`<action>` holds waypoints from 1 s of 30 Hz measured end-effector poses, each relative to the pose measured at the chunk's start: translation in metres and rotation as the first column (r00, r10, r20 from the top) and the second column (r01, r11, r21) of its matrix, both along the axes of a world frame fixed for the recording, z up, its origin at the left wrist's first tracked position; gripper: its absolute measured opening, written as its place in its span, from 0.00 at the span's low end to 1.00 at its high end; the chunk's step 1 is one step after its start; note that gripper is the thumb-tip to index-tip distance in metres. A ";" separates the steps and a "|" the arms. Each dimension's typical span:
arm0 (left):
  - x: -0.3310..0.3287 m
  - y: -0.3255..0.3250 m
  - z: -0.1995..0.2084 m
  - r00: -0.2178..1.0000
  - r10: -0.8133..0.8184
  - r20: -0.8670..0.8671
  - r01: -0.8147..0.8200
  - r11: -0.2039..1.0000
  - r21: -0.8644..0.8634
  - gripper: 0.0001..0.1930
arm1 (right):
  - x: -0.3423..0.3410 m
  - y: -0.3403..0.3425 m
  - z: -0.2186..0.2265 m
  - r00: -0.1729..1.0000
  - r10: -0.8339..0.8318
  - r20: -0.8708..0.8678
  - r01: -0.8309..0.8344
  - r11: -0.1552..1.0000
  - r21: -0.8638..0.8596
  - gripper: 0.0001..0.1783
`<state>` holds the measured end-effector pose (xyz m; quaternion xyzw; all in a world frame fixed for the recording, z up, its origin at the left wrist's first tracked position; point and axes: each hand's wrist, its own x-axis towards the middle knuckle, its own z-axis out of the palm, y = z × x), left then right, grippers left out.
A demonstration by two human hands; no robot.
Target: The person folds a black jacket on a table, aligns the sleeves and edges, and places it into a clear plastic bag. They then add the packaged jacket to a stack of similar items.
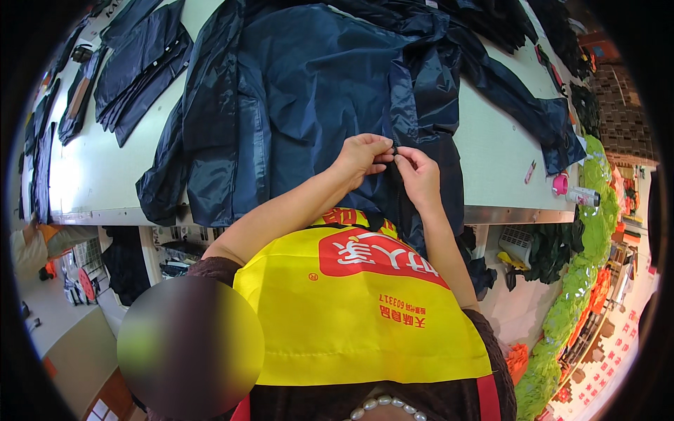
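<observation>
The jacket [316, 91] is lying spread out on the tabletop [491, 165], its sleeves reaching to either side. Over the jacket's lower right part, the left hand [359, 160] and right hand [421, 181] are meeting almost fingertip to fingertip. Both hands' fingers are narrowing to a pinch, holding a small dark piece at the jacket's edge; the piece is too small to make out exactly. Left of the jacket, a dark stack [140, 77] of garments is lying. Right of the jacket, a pink ring [559, 184] is resting beside a can [584, 196]. On the near side of the jacket, the person is wearing a yellow apron [351, 309].
</observation>
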<state>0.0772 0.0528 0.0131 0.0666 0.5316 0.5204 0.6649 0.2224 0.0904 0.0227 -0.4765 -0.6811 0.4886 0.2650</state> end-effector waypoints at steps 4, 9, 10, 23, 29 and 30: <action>0.001 -0.002 -0.001 0.991 -0.081 -0.110 0.083 0.996 0.015 0.07 | 0.005 0.004 0.000 0.982 -0.079 -0.174 0.018 0.945 -0.327 0.11; 0.001 -0.003 -0.008 0.967 -0.142 -0.211 0.171 0.977 0.127 0.08 | 0.002 0.014 0.011 0.995 -0.039 -0.094 0.001 0.926 -0.377 0.11; 0.001 -0.002 -0.011 0.958 -0.159 -0.238 0.198 0.969 0.145 0.08 | 0.002 0.018 0.010 0.998 0.025 -0.056 -0.042 0.947 -0.318 0.11; -0.007 -0.003 -0.001 0.985 -0.157 -0.067 0.156 0.988 -0.014 0.09 | 0.000 0.027 -0.003 0.988 0.028 -0.155 -0.081 0.935 -0.347 0.09; 0.003 -0.002 -0.008 0.974 -0.200 -0.109 0.216 0.965 0.152 0.08 | 0.007 0.027 -0.010 0.934 -0.117 -0.338 -0.071 0.865 -0.496 0.08; 0.006 0.000 -0.008 0.980 -0.192 -0.054 0.199 0.963 0.185 0.08 | 0.009 0.028 -0.010 0.897 -0.199 -0.394 -0.061 0.828 -0.558 0.08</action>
